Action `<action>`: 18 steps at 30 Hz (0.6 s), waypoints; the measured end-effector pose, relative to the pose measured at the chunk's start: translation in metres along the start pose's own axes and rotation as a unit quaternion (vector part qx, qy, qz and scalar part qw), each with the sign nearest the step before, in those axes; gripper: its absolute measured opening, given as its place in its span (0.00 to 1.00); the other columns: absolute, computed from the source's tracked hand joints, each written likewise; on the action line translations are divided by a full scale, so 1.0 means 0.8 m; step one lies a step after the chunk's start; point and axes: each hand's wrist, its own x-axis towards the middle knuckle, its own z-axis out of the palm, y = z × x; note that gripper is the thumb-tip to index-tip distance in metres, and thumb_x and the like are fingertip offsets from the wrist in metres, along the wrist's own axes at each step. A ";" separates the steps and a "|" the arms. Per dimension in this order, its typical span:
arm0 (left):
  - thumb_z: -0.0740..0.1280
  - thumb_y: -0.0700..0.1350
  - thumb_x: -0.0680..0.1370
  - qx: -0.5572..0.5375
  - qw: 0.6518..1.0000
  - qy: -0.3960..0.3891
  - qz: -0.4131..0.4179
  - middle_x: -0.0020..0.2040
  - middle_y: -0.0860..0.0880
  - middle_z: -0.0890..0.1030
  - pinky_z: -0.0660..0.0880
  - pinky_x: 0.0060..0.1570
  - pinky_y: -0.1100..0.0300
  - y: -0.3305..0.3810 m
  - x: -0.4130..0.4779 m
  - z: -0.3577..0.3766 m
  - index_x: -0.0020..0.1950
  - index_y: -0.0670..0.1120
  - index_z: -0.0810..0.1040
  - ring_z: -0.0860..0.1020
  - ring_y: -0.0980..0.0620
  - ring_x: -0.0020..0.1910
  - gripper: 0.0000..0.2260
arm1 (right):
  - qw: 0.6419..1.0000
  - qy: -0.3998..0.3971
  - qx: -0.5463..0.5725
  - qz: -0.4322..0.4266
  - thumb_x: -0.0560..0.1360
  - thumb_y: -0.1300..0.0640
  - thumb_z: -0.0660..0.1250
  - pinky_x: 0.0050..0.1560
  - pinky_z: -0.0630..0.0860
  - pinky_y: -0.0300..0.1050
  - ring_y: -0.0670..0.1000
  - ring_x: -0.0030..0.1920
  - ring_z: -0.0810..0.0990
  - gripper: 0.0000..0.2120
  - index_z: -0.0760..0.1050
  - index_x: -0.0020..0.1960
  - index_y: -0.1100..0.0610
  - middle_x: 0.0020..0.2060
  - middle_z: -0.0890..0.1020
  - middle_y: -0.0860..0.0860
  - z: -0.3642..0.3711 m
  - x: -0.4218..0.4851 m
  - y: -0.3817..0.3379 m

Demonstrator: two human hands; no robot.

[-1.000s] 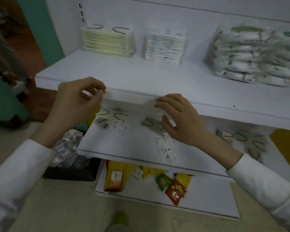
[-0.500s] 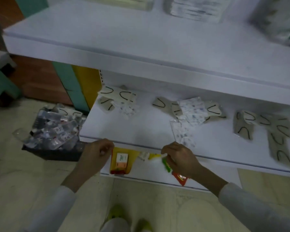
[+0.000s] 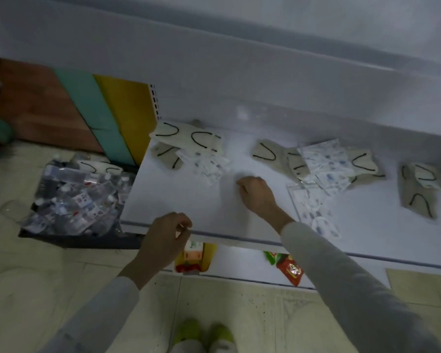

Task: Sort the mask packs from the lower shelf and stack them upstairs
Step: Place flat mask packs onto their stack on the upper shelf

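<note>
**Reaching over the lower shelf (image 3: 209, 210)**

Curling the left hand (image 3: 167, 240) at the shelf's front edge, unable to tell whether pinching anything. Holding the right hand (image 3: 256, 194) fisted over the shelf's middle, gripping nothing visible. Leaving mask packs (image 3: 326, 164) lying scattered along the shelf's back.

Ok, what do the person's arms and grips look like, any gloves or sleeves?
Left grip and right grip are bare hands: no gloves, no ring or watch visible. Left sleeve and right sleeve are long, plain, whitish, ending at the wrists.
</note>
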 end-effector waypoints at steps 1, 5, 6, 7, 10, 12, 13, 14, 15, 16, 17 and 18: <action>0.68 0.34 0.74 -0.005 1.000 0.010 -0.004 0.42 0.49 0.81 0.76 0.46 0.61 -0.003 0.003 -0.001 0.46 0.42 0.80 0.78 0.54 0.40 0.04 | 1.000 0.015 0.003 0.011 0.78 0.62 0.56 0.50 0.75 0.49 0.61 0.54 0.78 0.13 0.79 0.52 0.63 0.51 0.81 0.61 0.005 0.024 -0.011; 0.68 0.32 0.73 -0.020 0.999 0.047 -0.010 0.41 0.50 0.80 0.76 0.41 0.66 -0.012 0.007 -0.003 0.44 0.42 0.80 0.79 0.54 0.39 0.06 | 0.998 0.045 0.007 0.048 0.81 0.55 0.54 0.55 0.71 0.50 0.61 0.62 0.71 0.14 0.72 0.60 0.60 0.60 0.75 0.62 0.016 0.097 -0.050; 0.68 0.32 0.73 -0.018 0.999 0.048 -0.007 0.40 0.50 0.80 0.76 0.40 0.68 -0.013 0.005 -0.002 0.43 0.42 0.80 0.79 0.54 0.38 0.06 | 0.998 0.028 -0.006 0.060 0.82 0.52 0.53 0.59 0.69 0.51 0.61 0.65 0.68 0.18 0.68 0.65 0.62 0.64 0.72 0.62 0.018 0.107 -0.055; 0.69 0.32 0.72 -0.013 0.999 0.046 -0.002 0.40 0.50 0.80 0.75 0.39 0.68 -0.016 0.002 -0.001 0.43 0.43 0.80 0.78 0.55 0.38 0.06 | 0.997 0.010 -0.021 0.072 0.82 0.50 0.52 0.62 0.67 0.52 0.61 0.66 0.65 0.22 0.64 0.69 0.64 0.66 0.70 0.62 0.021 0.115 -0.059; 0.69 0.32 0.72 -0.010 0.999 0.046 -0.002 0.39 0.53 0.79 0.77 0.40 0.64 -0.025 -0.007 0.005 0.42 0.46 0.78 0.79 0.56 0.38 0.08 | 0.994 -0.008 -0.075 0.081 0.80 0.47 0.56 0.66 0.65 0.52 0.61 0.68 0.63 0.27 0.59 0.71 0.64 0.68 0.65 0.61 0.037 0.114 -0.064; 0.68 0.34 0.73 -0.014 0.998 0.048 -0.023 0.40 0.53 0.79 0.79 0.41 0.59 -0.027 -0.013 0.011 0.43 0.47 0.77 0.79 0.55 0.39 0.08 | 0.994 0.005 -0.068 0.088 0.79 0.48 0.61 0.64 0.67 0.52 0.60 0.67 0.64 0.28 0.59 0.70 0.63 0.67 0.67 0.60 0.044 0.098 -0.070; 0.68 0.35 0.74 -0.017 0.998 0.054 -0.024 0.40 0.53 0.79 0.80 0.42 0.56 -0.027 -0.014 0.014 0.43 0.46 0.78 0.79 0.54 0.39 0.06 | 0.994 0.011 -0.052 0.096 0.78 0.49 0.63 0.63 0.68 0.52 0.60 0.66 0.65 0.29 0.57 0.71 0.63 0.66 0.68 0.60 0.046 0.089 -0.074; 0.66 0.37 0.74 -0.019 0.998 0.059 -0.020 0.39 0.54 0.79 0.80 0.41 0.54 -0.024 -0.015 0.016 0.43 0.46 0.78 0.79 0.55 0.37 0.05 | 0.993 0.013 -0.031 0.109 0.77 0.51 0.65 0.62 0.69 0.52 0.60 0.65 0.66 0.31 0.55 0.72 0.62 0.65 0.69 0.60 0.046 0.080 -0.078; 0.65 0.39 0.73 -0.019 0.998 0.061 -0.012 0.39 0.55 0.79 0.80 0.40 0.54 -0.020 -0.016 0.018 0.42 0.46 0.78 0.79 0.55 0.36 0.04 | 0.992 0.010 -0.002 0.129 0.75 0.52 0.68 0.62 0.69 0.52 0.61 0.64 0.67 0.36 0.52 0.73 0.61 0.64 0.69 0.61 0.045 0.073 -0.081; 0.63 0.41 0.72 -0.020 0.998 0.056 -0.008 0.38 0.55 0.79 0.80 0.39 0.54 -0.015 -0.015 0.020 0.42 0.45 0.79 0.79 0.56 0.35 0.05 | 0.987 0.007 0.034 0.155 0.73 0.54 0.71 0.62 0.70 0.53 0.61 0.64 0.68 0.40 0.48 0.74 0.60 0.64 0.69 0.61 0.043 0.069 -0.083; 0.62 0.42 0.71 -0.024 0.998 0.051 -0.007 0.38 0.54 0.79 0.80 0.38 0.54 -0.011 -0.013 0.022 0.42 0.45 0.79 0.79 0.56 0.36 0.06 | 0.980 0.004 0.074 0.183 0.72 0.55 0.73 0.63 0.70 0.53 0.61 0.64 0.69 0.45 0.45 0.75 0.59 0.64 0.68 0.61 0.040 0.066 -0.085; 0.62 0.42 0.71 -0.028 0.998 0.048 -0.011 0.38 0.53 0.80 0.80 0.38 0.55 -0.008 -0.011 0.024 0.42 0.44 0.80 0.79 0.55 0.36 0.07 | 0.972 0.002 0.109 0.210 0.70 0.56 0.74 0.63 0.70 0.52 0.61 0.64 0.70 0.47 0.44 0.76 0.59 0.65 0.68 0.62 0.037 0.065 -0.087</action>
